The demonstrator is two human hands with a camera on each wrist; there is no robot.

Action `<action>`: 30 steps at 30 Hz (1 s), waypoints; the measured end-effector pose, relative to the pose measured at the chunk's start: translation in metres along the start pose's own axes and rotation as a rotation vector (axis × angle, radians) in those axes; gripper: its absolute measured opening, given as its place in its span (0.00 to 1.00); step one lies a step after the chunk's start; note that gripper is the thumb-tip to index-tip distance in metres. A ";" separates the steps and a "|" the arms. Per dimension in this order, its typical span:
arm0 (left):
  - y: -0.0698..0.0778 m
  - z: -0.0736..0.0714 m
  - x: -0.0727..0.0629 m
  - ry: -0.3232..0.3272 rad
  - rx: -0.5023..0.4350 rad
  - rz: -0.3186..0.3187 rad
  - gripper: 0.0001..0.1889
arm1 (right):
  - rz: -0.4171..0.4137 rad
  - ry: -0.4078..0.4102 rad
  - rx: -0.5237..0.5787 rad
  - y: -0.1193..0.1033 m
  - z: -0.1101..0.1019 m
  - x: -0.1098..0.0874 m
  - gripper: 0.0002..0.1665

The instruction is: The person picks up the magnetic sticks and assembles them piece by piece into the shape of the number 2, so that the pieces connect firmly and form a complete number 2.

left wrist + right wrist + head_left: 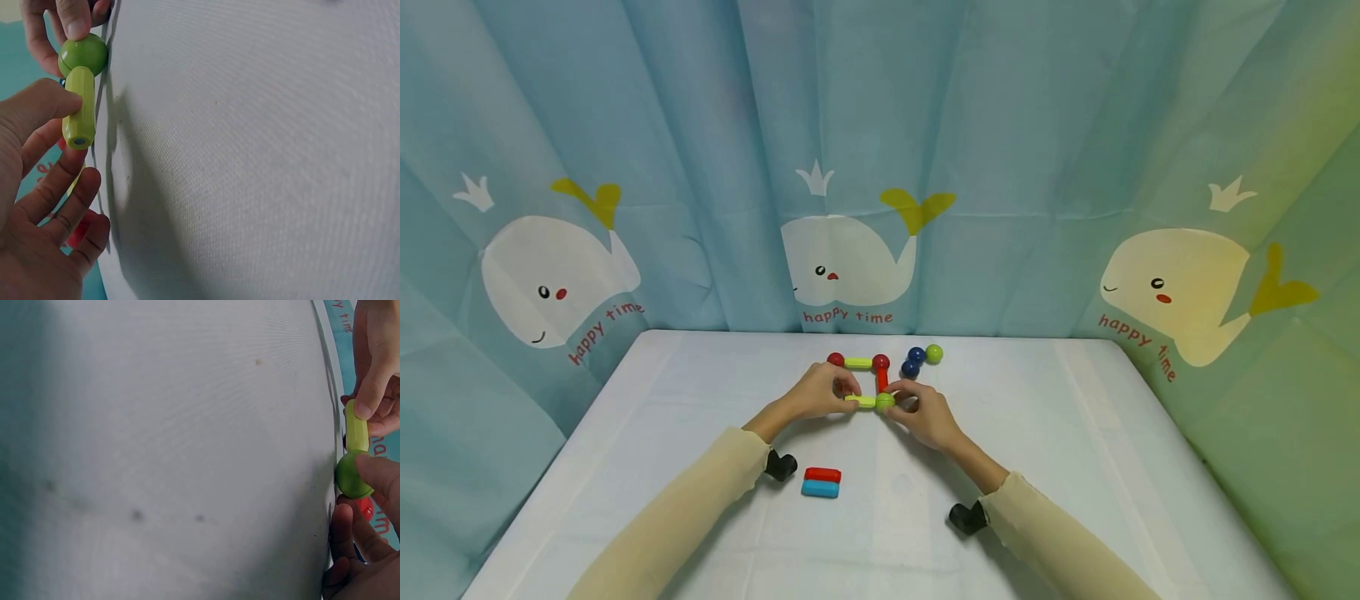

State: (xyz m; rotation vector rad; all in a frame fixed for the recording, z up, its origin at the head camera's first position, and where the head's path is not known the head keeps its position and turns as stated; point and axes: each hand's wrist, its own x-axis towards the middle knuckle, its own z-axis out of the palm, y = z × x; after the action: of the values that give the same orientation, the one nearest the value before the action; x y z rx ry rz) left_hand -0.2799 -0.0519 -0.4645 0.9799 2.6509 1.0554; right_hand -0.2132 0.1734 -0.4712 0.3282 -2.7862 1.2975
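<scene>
My left hand (820,392) pinches a yellow-green stick (80,112) between thumb and fingers. One end of the stick meets a green ball (885,402), while its other end points to the left. Thumb and fingers of my right hand (931,417) grip that ball from the right. Behind the ball, a red stick (882,381) runs back to a red ball (881,362). From there another yellow-green stick (858,363) leads left to a second red ball (836,359), partly behind my left hand. Together these pieces outline three sides of a square.
Two dark blue balls (910,368) and another green ball (934,353) lie close together at the back, right of the joined pieces. Nearer me, a loose red stick (823,474) lies against a blue stick (820,489). A curtain (1015,275) hangs behind the white table (1060,467).
</scene>
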 end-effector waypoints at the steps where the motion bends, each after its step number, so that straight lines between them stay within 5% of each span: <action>1: 0.000 0.000 0.000 0.001 0.002 0.001 0.04 | 0.001 0.001 0.002 0.000 0.000 0.000 0.15; 30: 0.001 0.001 0.001 -0.003 0.006 -0.017 0.04 | 0.082 0.047 0.013 -0.002 0.005 -0.004 0.16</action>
State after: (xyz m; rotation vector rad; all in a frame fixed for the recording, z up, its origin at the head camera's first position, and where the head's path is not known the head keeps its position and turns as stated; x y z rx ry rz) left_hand -0.2800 -0.0506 -0.4646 0.9570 2.6568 1.0417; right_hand -0.2090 0.1689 -0.4733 0.1831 -2.7803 1.3219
